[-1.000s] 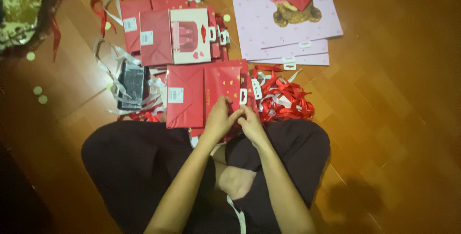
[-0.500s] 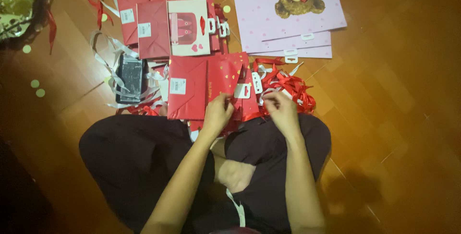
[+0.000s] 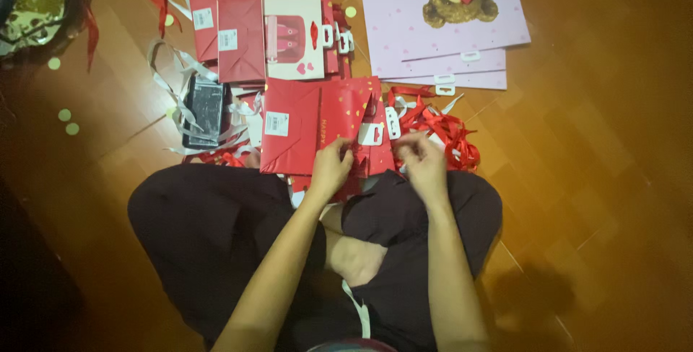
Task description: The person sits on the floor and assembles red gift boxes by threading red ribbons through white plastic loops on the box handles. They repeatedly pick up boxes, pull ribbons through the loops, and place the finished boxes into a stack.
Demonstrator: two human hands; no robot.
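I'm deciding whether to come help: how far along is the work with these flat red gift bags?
Done: unclear, no finished pile shows. In hand: left hand presses the flat red paper gift bag; right hand fingers the tangled red ribbons. Left: more flat red bags and pink bear-printed bags lie untouched.

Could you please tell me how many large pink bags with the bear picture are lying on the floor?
3, stacked flat at the top right: the top pink bag, a second edge below it, a third lowest. More may be hidden underneath.
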